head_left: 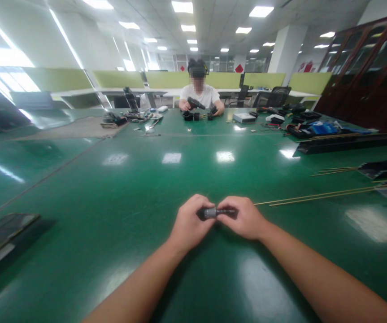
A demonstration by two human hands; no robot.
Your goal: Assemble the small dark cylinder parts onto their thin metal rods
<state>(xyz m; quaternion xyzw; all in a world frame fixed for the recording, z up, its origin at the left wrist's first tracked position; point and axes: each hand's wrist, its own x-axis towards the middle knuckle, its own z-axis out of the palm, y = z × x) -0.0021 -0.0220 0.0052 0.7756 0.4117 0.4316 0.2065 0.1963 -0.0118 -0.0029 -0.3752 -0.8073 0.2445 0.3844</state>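
Note:
Both my hands meet over the green table (119, 188) and grip one small dark cylindrical part with a grey metal band (213, 212). My left hand (190, 220) closes its fingers around the part's left end. Its right end is pinched by my right hand (243, 217). The part is held just above the table surface, and most of it is hidden by my fingers.
Thin brass rods (314, 196) lie to the right, beside black trays (384, 168) and a long black rail (348, 143). A dark flat panel (1, 233) sits at the left edge. Across the table a person (199, 96) handles a black tool among scattered parts (280, 120).

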